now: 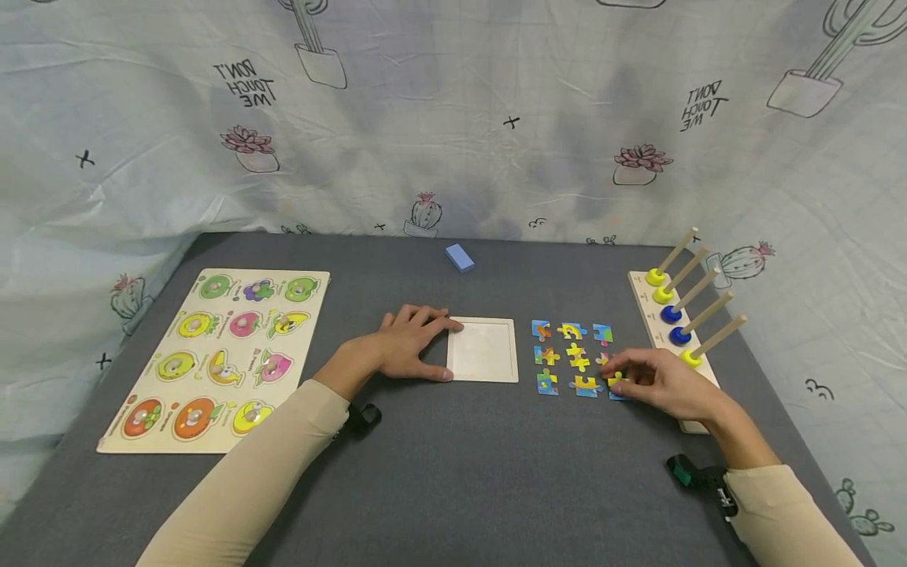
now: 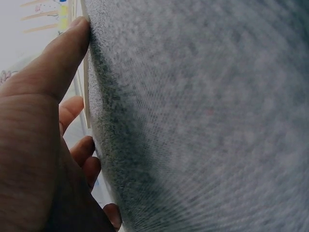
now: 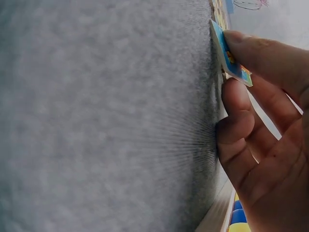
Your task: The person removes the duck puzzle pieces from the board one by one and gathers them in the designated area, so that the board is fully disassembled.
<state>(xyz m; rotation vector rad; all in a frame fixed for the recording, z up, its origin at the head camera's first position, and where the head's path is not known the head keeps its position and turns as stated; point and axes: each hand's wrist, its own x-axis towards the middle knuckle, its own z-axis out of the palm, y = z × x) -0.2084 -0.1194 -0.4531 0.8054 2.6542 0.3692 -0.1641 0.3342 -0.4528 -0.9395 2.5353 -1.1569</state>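
Observation:
My left hand [image 1: 412, 345] lies at the left side of a small square wooden puzzle tray [image 1: 483, 350], its thumb [image 2: 67, 53] and a fingertip touching the frame, the fingers spread. To the right of the tray, several jigsaw pieces [image 1: 577, 358] in blue, yellow and orange lie in rows. At their near right corner my right hand [image 1: 659, 383] pinches a puzzle piece [image 3: 226, 60] between thumb and fingers. That piece is tilted, one edge raised from the cloth in the right wrist view. The fingers partly cover it and a neighbouring piece.
A wooden fruit board [image 1: 166, 386] lies at the left, partly beneath my left forearm. Right of my right hand stands a peg board [image 1: 641, 303] with upright sticks and yellow and blue rings. A blue block [image 1: 460, 257] sits near the back edge, before a printed curtain [image 1: 468, 118].

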